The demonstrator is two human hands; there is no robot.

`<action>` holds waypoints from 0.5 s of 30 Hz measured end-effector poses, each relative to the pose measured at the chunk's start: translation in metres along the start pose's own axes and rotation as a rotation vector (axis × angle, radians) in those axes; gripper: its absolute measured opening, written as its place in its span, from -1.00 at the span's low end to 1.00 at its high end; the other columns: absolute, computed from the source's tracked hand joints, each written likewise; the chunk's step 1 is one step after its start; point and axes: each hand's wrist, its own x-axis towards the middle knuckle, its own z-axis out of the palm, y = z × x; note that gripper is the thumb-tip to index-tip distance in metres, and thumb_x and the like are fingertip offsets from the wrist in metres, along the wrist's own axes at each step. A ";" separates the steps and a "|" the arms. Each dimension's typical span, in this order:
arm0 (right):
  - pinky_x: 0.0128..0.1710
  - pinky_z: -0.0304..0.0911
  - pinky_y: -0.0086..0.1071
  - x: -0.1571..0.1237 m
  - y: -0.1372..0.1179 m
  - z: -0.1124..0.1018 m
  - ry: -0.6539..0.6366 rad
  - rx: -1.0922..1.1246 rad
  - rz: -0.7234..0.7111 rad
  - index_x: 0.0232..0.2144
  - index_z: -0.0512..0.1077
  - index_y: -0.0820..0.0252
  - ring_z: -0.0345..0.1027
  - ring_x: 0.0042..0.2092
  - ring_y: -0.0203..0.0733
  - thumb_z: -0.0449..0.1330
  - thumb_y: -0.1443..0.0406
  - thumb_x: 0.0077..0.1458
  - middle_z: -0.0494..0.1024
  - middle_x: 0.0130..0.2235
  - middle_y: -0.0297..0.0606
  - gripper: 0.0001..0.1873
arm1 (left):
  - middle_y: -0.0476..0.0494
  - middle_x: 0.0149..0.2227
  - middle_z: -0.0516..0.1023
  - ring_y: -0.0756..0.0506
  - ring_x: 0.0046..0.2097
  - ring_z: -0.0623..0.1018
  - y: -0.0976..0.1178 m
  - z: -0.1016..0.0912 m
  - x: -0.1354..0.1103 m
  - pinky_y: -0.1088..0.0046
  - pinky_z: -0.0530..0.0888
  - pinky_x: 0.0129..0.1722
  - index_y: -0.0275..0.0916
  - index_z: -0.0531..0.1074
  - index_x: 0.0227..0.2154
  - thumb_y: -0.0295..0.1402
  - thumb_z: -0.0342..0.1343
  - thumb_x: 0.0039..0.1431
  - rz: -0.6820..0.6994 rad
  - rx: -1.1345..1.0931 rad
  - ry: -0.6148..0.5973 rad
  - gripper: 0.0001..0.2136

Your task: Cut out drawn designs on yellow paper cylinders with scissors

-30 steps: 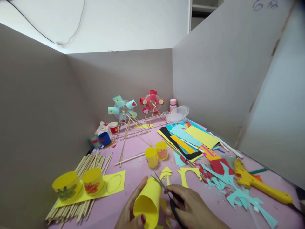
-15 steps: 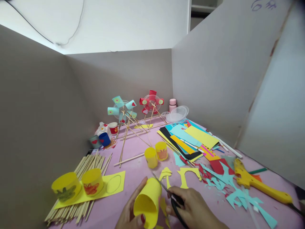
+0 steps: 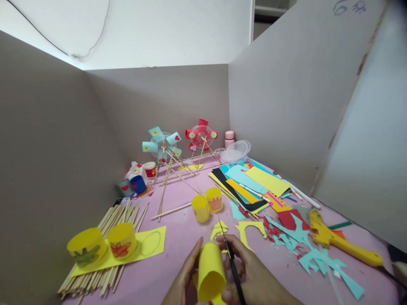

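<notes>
Scissors (image 3: 233, 264) swung more upright, yellow paper tube (image 3: 212, 259) shifted right

Head view: since half a second ago, the tube has turned and the blades have left its far rim to point up the frame. It sits at lower centre, its open mouth toward the bottom edge. The left hand (image 3: 184, 279) is wrapped along its left side, fingers pressed to the paper; the right hand (image 3: 249, 269) is closed around the scissors, at the tube's right.

Bare pink tabletop (image 3: 179, 233) leaves room left of the hands, up to the yellow sheet (image 3: 161, 237) on the bundled sticks (image 3: 111, 216). Ahead, two small yellow cylinders (image 3: 200, 212) limit the space; on the right, blue paper scraps (image 3: 313, 256) and the glue gun (image 3: 346, 245) crowd it.

Both wrists are cut off by the bottom edge. Fingers partly cover a yellow scrap (image 3: 219, 228). Seen edge-on, the blades cannot be told parted or together, and whether right-hand fingers touch the tube is unclear.
</notes>
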 end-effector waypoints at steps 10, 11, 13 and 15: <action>-0.38 0.23 -0.39 0.004 0.012 -0.005 0.229 -0.077 -0.186 -0.10 0.24 -0.03 0.26 -0.37 -0.23 0.31 -0.12 -0.22 0.36 -0.18 -0.28 -0.33 | -0.24 0.21 0.28 -0.38 0.19 0.27 -0.016 0.022 0.009 0.19 0.27 0.09 -0.06 0.14 0.15 -0.18 0.40 -0.35 0.131 -0.258 0.115 -0.10; -0.40 0.21 -0.41 0.004 0.009 -0.007 0.244 -0.141 -0.175 -0.11 0.25 -0.01 0.24 -0.39 -0.25 0.24 -0.10 -0.11 0.36 -0.20 -0.29 -0.42 | -0.24 0.20 0.30 -0.39 0.17 0.30 -0.012 0.020 0.008 0.19 0.31 0.07 -0.07 0.15 0.15 -0.19 0.40 -0.36 0.127 -0.265 0.130 -0.10; -0.45 0.14 -0.44 0.004 0.003 -0.010 0.243 -0.316 -0.147 -0.13 0.28 0.06 0.18 -0.43 -0.28 0.14 -0.02 0.05 0.35 -0.30 -0.33 -0.59 | -0.25 0.15 0.38 -0.40 0.15 0.33 -0.003 0.015 0.005 0.20 0.35 0.03 -0.09 0.15 0.16 -0.20 0.41 -0.38 0.131 -0.271 0.168 -0.07; -0.48 0.08 -0.46 0.003 -0.002 -0.012 0.204 -0.526 -0.108 -0.17 0.32 0.11 0.11 -0.48 -0.30 0.16 0.09 0.05 0.30 -0.44 -0.42 -0.67 | -0.25 0.09 0.45 -0.39 0.14 0.34 0.003 0.009 0.004 0.21 0.34 0.03 -0.10 0.12 0.19 -0.19 0.41 -0.39 0.129 -0.284 0.192 -0.04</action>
